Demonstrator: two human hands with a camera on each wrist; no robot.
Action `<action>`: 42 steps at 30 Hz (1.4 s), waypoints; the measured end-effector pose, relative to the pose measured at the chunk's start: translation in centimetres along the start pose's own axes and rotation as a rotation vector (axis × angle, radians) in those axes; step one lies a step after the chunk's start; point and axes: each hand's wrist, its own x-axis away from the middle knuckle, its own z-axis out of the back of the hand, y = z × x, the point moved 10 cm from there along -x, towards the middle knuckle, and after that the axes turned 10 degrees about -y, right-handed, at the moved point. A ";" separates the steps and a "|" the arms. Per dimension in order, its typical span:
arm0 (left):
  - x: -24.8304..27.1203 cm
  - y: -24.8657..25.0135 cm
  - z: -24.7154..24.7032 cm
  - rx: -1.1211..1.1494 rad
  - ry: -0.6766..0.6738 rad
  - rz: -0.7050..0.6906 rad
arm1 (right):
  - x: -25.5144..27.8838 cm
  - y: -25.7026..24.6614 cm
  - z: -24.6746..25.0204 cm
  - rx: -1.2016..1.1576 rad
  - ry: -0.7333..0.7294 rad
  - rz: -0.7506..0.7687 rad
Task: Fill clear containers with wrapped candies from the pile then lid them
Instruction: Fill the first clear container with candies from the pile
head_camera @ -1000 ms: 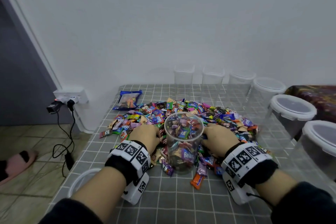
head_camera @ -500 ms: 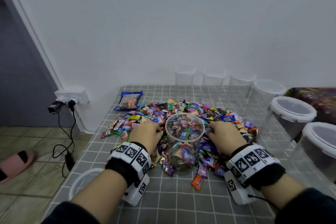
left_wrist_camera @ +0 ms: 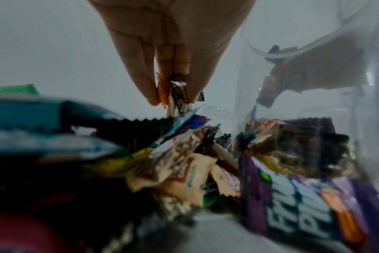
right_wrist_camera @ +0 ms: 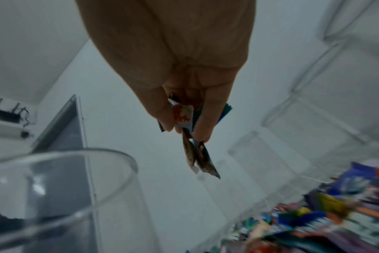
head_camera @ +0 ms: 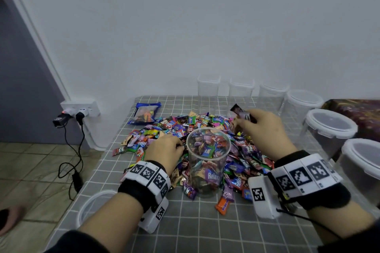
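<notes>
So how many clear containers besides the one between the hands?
6 containers: four along the back of the table, two at its right edge; others may be out of frame.

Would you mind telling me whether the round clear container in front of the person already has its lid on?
No, the round clear container stands open-topped among the candy pile, wrapped candies visible through its uncovered rim.
</notes>
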 end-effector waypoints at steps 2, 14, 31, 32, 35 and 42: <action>0.0 0.1 0.0 -0.004 0.003 0.000 | 0.4 -1.6 0.5 -0.061 0.009 0.070; 0.3 0.6 0.3 -0.011 0.007 -0.007 | 2.2 -7.3 -2.7 -0.089 -0.228 0.225; 0.5 0.4 0.4 0.042 0.036 -0.020 | 2.9 -6.4 -3.2 -0.132 -0.184 0.176; 0.4 0.3 0.4 0.047 0.041 -0.019 | 3.1 -6.0 -3.1 -0.157 -0.178 0.167; 0.3 0.0 0.4 0.059 0.045 -0.012 | 3.3 -4.5 -4.7 -0.227 -0.325 0.120; 0.9 -0.6 1.5 0.188 0.103 -0.030 | 3.8 -1.7 -8.9 -0.463 -0.548 0.046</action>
